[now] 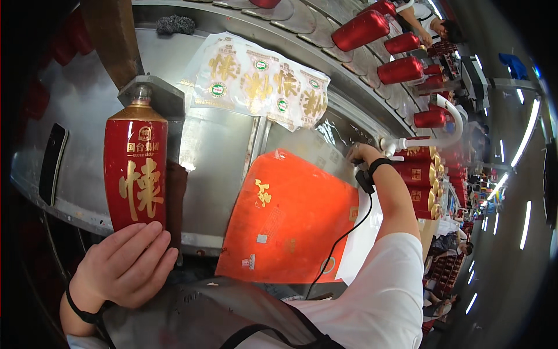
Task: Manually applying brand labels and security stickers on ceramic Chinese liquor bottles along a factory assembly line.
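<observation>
My left hand (pixel 126 264) is closed round the base end of a red bottle (pixel 135 174) with gold lettering and a gold shoulder; its thumb is hidden. The bottle's glass neck sits against a grey metal bracket (pixel 152 93) on a brown upright. On the right, my right hand (pixel 364 152) reaches to the far edge of a translucent sheet (pixel 325 152), its fingers curled down and partly hidden; I cannot make out what they hold. Beside that sheet lies an orange-red bag (pixel 290 221). A white sheet of gold and green transfer labels (pixel 261 78) lies farther back.
A plated conveyor (pixel 299 23) runs along the back, carrying red bottles (pixel 361 30). A curved white pipe (pixel 453 125) stands right of my right hand. A black phone (pixel 53 163) lies at the left; a dark scouring pad (pixel 175 24) lies behind. Another person (pixel 427 23) works across the conveyor.
</observation>
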The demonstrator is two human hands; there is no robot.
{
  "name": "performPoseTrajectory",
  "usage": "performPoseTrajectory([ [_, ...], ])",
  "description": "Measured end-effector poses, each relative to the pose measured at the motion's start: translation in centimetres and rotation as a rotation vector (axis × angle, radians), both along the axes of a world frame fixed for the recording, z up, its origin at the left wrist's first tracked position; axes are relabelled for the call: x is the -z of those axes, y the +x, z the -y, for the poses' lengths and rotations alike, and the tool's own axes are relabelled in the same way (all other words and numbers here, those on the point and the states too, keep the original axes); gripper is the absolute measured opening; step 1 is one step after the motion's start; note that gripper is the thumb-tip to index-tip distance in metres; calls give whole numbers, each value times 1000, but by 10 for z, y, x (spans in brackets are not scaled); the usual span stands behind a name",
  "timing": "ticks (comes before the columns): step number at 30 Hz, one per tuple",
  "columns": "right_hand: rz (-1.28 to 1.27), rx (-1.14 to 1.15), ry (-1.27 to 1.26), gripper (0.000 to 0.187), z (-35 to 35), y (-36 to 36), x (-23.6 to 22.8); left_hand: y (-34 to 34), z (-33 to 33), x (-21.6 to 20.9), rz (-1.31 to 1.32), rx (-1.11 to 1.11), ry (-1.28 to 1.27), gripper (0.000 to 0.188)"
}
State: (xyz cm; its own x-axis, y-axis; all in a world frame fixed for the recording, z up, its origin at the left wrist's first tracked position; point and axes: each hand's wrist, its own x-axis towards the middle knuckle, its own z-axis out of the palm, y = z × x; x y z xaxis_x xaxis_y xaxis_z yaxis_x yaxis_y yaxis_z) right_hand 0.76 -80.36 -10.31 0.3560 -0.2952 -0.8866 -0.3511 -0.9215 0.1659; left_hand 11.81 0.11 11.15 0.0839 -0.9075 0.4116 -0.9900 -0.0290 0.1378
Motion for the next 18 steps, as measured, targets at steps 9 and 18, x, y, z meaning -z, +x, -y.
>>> performPoseTrajectory([
  [9,-18,453,310,27,-61,-7,-24,1,17,0,20,1,30,19],
  [18,76,81,300,22,-142,59,-95,0,16,-7,67,-7,55,20],
])
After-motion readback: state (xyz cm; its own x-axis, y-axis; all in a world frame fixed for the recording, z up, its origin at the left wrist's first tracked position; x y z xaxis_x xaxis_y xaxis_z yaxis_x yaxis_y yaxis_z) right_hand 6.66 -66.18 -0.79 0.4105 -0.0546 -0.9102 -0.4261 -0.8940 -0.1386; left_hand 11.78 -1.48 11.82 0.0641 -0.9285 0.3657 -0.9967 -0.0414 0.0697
